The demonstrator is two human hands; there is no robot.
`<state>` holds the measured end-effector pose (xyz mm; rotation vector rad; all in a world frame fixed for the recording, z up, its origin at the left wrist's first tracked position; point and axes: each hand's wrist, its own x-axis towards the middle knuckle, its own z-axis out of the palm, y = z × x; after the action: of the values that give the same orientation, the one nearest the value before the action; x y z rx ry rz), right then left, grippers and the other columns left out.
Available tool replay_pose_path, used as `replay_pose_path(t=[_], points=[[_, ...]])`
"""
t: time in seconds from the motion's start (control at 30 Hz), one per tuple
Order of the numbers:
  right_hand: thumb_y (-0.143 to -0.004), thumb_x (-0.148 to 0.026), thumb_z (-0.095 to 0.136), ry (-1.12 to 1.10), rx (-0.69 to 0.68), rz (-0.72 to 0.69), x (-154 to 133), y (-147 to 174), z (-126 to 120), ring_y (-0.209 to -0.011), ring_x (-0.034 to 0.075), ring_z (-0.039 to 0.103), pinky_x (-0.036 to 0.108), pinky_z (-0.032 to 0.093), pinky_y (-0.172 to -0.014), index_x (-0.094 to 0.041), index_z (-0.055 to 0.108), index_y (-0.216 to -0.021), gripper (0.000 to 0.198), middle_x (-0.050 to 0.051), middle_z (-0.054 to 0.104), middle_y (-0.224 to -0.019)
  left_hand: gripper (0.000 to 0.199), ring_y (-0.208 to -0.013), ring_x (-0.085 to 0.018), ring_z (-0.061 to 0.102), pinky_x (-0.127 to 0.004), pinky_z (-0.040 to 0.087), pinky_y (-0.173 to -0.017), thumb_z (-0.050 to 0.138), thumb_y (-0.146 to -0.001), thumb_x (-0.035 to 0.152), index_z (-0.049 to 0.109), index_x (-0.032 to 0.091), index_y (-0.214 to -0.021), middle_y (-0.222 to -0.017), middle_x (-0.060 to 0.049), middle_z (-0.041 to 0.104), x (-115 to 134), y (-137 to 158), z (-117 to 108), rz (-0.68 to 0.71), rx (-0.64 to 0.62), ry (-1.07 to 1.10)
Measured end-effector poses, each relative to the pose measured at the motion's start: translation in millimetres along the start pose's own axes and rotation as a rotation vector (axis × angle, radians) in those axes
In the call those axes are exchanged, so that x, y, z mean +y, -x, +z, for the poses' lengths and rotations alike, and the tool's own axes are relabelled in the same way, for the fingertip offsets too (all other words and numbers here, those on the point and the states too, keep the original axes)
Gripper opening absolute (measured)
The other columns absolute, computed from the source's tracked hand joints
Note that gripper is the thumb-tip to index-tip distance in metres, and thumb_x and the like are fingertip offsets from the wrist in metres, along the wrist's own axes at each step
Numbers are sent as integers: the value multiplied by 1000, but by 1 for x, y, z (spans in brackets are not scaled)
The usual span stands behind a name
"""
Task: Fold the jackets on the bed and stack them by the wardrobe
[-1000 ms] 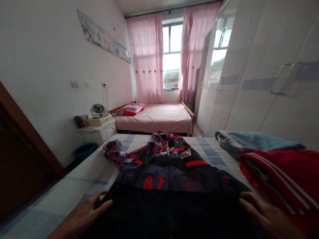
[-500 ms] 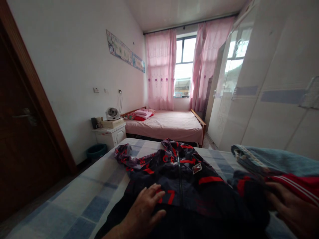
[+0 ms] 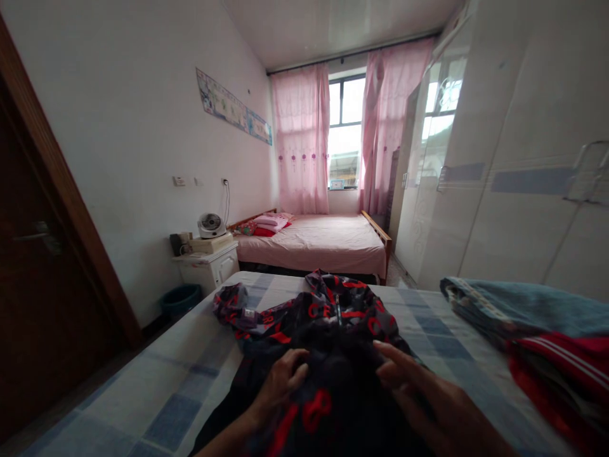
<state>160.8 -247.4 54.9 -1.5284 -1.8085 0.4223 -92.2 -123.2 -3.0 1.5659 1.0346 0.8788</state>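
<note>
Towering on my right is the white wardrobe (image 3: 504,222); farther off, by the window, stands the pink-covered bed (image 3: 323,238); close to me spreads a blue-and-white checked cloth (image 3: 166,416), and on it, straight ahead, lies the dark jacket (image 3: 333,374), collar end away, one sleeve out to the left; a blue garment (image 3: 528,304) and a red striped garment (image 3: 561,362) lie to its right; of my hands, the right hand (image 3: 423,387) is loosely open over the jacket's right side, the left hand (image 3: 283,377) half-curled on its front; I cannot tell whether either grips fabric.
</note>
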Motion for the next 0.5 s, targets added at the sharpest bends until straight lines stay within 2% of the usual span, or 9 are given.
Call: replay_pose_path(t=[0.13,0.23,0.3,0.4,0.5], points=[[-79,-28,50,325,212,97,67,24,7,-116,28,52,44,43,-95,-27,46,-131,52,8,49,-134,33,-101,-24,58,-34,41,-93,54,-78,33,63,17,-105,-104,-9,65,-16,-5,-6,88,54,-186],[-77,-31,50,382,225,187,99,39,8,-117,28,51,43,43,-95,-19,45,-130,54,13,51,-131,29,-99,-23,59,-32,43,-90,52,-79,32,64,18,-102,-104,-8,66,-21,-5,-2,129,45,-235],[-77,-33,49,337,185,257,108,41,9,-116,26,52,38,45,-94,-17,46,-128,53,13,53,-129,27,-99,-23,59,-31,43,-90,52,-79,30,65,18,-100,-103,-7,66,-21,-6,0,139,41,-254],[-77,-35,46,264,163,394,103,28,4,-108,25,58,36,47,-89,-18,54,-119,46,12,60,-120,27,-98,-23,59,-31,43,-89,51,-80,30,65,18,-99,-103,-7,65,-17,-7,1,133,30,-292],[-74,-31,43,246,257,421,90,10,-15,-96,24,63,34,48,-85,-22,60,-99,32,7,67,-102,29,-97,-23,59,-30,43,-87,51,-82,34,65,17,-101,-102,-7,65,-8,-3,1,97,-22,-298]])
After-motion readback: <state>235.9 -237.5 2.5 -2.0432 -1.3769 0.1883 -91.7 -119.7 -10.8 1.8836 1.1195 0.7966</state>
